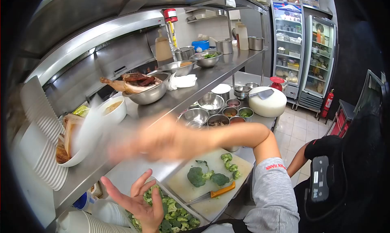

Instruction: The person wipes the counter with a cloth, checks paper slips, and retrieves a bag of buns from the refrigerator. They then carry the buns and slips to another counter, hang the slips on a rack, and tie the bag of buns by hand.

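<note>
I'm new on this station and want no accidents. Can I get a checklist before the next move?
1. Left hand free: ok, spread open by the broccoli tray, nothing visible in it.
2. Right hand grip: cannot tell, it is motion-blurred, as is the white shape beside it.
3. Yellow-handled knife set down: ok, lying on the cutting board, neither hand on it.
4. Board cleared: not ok, broccoli pieces lie on it.
5. Cleaver out of the way: ok, resting on the round white block.
</note>
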The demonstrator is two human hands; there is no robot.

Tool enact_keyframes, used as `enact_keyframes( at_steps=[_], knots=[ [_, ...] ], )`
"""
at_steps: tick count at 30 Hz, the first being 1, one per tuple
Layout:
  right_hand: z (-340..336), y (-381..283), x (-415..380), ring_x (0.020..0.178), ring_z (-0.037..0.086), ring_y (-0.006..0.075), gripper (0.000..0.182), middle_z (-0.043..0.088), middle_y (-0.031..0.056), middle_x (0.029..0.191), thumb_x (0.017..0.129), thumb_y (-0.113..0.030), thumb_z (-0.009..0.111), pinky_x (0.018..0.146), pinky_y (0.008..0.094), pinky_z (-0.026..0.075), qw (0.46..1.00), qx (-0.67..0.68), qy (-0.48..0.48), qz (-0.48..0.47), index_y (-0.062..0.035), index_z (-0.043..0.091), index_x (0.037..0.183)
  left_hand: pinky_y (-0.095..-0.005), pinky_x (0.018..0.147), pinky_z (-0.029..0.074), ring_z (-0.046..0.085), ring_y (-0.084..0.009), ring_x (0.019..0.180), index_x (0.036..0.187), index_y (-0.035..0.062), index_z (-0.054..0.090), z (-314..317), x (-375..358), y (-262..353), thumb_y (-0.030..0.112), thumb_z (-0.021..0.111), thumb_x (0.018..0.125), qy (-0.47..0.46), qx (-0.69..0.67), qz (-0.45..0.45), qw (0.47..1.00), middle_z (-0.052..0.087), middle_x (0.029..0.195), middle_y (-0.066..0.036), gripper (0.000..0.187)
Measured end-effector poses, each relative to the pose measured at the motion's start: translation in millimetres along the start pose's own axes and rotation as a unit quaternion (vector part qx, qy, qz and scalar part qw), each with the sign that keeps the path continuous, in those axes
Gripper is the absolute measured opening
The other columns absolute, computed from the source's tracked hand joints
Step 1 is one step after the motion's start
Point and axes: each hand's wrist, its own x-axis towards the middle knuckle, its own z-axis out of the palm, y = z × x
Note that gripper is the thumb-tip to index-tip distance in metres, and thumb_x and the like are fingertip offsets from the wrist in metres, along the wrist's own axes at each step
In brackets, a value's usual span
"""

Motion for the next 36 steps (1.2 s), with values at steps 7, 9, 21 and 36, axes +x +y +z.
enact_keyframes(
  at_steps=[7,9,21,36],
  knots=[
    [-268.7,141.3,33.5,0.065,0.058,0.0147,0.019,0.059,0.0044,0.073,0.083,0.004,0.052,0.052,0.0273,0.047,0.829,-0.094,0.544,0.090,-0.0083,0.064,0.091,-0.0319,0.079,0.050,0.053,-0.0283,0.108,0.145,0.0084,0.013,-43.9,-64.4,-9.2,-0.002,0.058,0.076,-0.096,0.129,-0.174,0.971,0.012,0.148,-0.013,0.083],
    [-281.2,136.8,15.8,0.078,0.062,0.0204,0.026,0.061,0.0122,0.094,0.077,0.008,0.059,0.065,0.0304,0.053,0.784,-0.003,0.592,0.189,-0.0014,0.059,0.101,-0.0321,0.081,0.047,0.051,-0.0276,0.109,0.142,0.0072,0.025,-59.4,-80.8,1.3,-0.002,0.056,0.082,-0.126,0.195,-0.197,0.952,0.022,0.143,-0.015,0.068],
    [-399.7,212.7,45.0,0.065,0.057,0.0184,0.021,0.056,0.0070,0.075,0.077,0.008,0.049,0.054,0.0304,0.049,0.825,0.154,0.539,0.072,-0.0036,0.061,0.089,-0.0300,0.082,0.047,0.049,-0.0266,0.111,0.141,0.0056,0.022,-84.7,-131.9,22.9,-0.003,0.058,0.085,-0.156,0.211,-0.307,0.915,0.014,0.143,-0.015,0.067],
    [62.6,-41.7,80.5,0.081,0.050,0.0149,0.059,0.039,0.0053,0.105,0.078,-0.003,0.051,0.063,0.0294,0.045,0.742,0.316,0.591,0.006,-0.0193,0.026,0.130,-0.0278,0.080,0.048,0.057,-0.0198,0.099,0.141,0.0034,0.023,-125.6,-156.2,52.8,-0.004,0.051,0.085,-0.117,-0.068,-0.349,0.927,0.037,0.133,-0.015,0.062]
  ],
)
